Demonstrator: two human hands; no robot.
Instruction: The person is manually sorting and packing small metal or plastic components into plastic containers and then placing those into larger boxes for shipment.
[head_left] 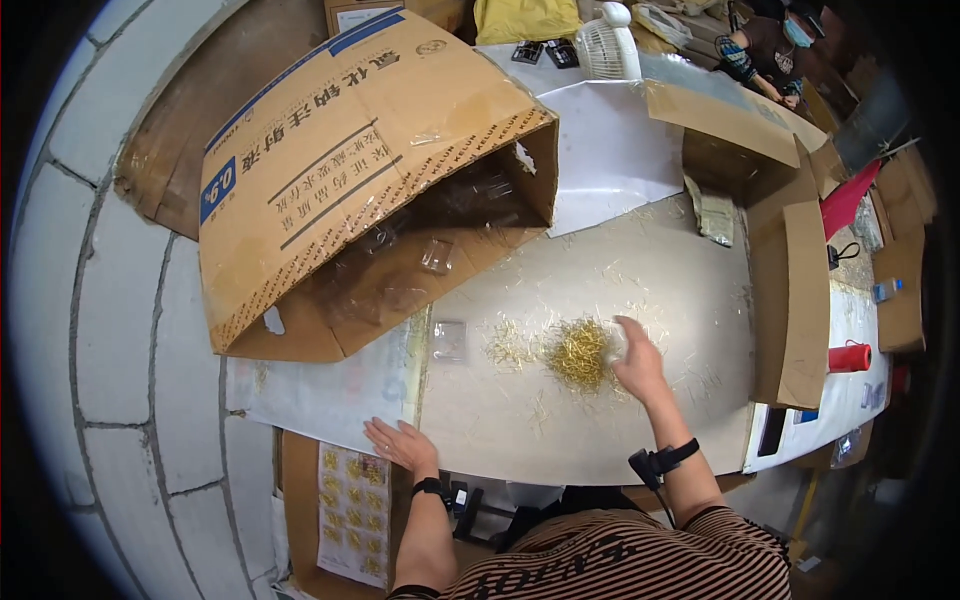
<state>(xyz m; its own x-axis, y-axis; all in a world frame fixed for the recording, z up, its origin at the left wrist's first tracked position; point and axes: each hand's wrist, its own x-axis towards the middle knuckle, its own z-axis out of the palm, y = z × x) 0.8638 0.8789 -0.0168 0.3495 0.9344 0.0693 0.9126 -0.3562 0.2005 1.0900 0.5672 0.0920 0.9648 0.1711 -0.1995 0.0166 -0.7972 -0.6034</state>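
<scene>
Most of the gold pin-like pieces (578, 355) lie in one loose heap on the pale tabletop (480, 430). I judge the work far from finished: this heap is together, but many strays remain scattered around it. My right hand (640, 362) is just beside the heap, thumb and forefinger apart, pinching nothing I can see; my left (400, 445) rests at the table's edge, fingers spread. One clear plastic case (449, 341), seemingly empty, lies left of the heap. The open carton (330, 170) holds more clear cases (437, 256), their contents too dim to tell.
</scene>
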